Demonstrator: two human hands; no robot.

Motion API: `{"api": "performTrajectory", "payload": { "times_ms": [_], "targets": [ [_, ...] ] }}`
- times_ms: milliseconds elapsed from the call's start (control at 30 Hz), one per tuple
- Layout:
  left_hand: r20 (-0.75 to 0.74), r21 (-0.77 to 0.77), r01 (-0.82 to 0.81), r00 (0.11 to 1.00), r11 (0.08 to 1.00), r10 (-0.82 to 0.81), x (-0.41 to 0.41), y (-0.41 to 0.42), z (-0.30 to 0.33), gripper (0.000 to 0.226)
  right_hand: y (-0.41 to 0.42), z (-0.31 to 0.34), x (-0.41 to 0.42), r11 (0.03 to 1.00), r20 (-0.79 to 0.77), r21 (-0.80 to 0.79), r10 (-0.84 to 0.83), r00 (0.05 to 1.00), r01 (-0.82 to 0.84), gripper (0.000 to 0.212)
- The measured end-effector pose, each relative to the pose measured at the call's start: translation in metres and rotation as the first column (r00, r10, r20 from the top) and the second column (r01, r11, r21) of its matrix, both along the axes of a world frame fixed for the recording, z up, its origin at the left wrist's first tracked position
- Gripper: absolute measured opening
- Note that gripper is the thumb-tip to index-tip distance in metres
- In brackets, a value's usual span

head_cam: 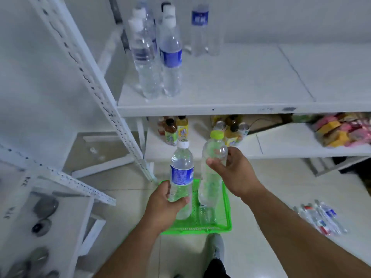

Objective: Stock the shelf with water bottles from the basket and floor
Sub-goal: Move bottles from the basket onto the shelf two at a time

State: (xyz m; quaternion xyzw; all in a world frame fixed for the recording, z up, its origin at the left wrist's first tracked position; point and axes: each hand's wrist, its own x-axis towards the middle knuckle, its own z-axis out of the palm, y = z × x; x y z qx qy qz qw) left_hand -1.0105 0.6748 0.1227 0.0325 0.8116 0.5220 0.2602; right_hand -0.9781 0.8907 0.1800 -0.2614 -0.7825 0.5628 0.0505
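Note:
My left hand [166, 203] grips a clear water bottle with a blue label and white cap [181, 173] near its base, upright above the green basket [226, 221]. A taller clear bottle with a yellow-green cap [210, 181] is held by its upper part in my right hand [233, 173]. Another small clear bottle [204, 214] lies inside the basket. On the white shelf [241, 85] several water bottles [160, 57] stand at the back left. More bottles [321, 217] lie on the floor at the right.
A perforated white upright [94, 81] slants down on the left. The lower shelf [291, 145] holds juice bottles [174, 129] and colourful packets [341, 131]. A low white rack [40, 227] with dark round items is at bottom left. My shoe [216, 245] is behind the basket.

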Motion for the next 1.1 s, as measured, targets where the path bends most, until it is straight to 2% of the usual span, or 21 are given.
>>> {"api": "performTrajectory", "payload": {
  "times_ms": [233, 500, 867, 1100],
  "targets": [
    [-0.143, 0.107, 0.076, 0.988, 0.991, -0.061, 0.028, -0.009, 0.107, 0.039, -0.010, 0.114, 0.048, 0.997, -0.181, 0.038, -0.054, 0.982, 0.062, 0.031],
    [-0.271, 0.140, 0.093, 0.961, 0.986, -0.052, 0.047, 0.034, 0.169, 0.039, 0.029, 0.184, 0.064, 1.000, -0.346, 0.007, -0.023, 0.938, 0.027, 0.027],
    [-0.324, 0.183, 0.000, 0.944, 0.983, 0.060, 0.067, 0.138, 0.193, 0.042, 0.130, 0.210, 0.072, 0.998, -0.348, 0.018, 0.056, 0.936, -0.053, 0.035],
    [-0.310, 0.177, -0.056, 0.944, 0.983, 0.110, 0.057, 0.170, 0.195, 0.044, 0.164, 0.210, 0.054, 0.994, -0.359, -0.025, 0.090, 0.929, -0.106, 0.039]
  ]
}}
